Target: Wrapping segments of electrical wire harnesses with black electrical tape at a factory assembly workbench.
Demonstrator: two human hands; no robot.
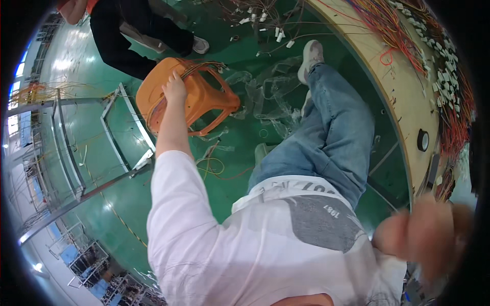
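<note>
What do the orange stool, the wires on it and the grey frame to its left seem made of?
Orange stool: likely moulded plastic, smooth and satin, from its rounded, continuous body. Wires: probably plastic-coated, from their coloured, flexible strands; cores hidden. Grey frame: likely metal, from slim, shiny bars; type unclear.

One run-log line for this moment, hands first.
left hand: on wire bundle across orange stool | right hand: blurred, contents unclear | table: coloured wires, white connectors, black roll
</note>
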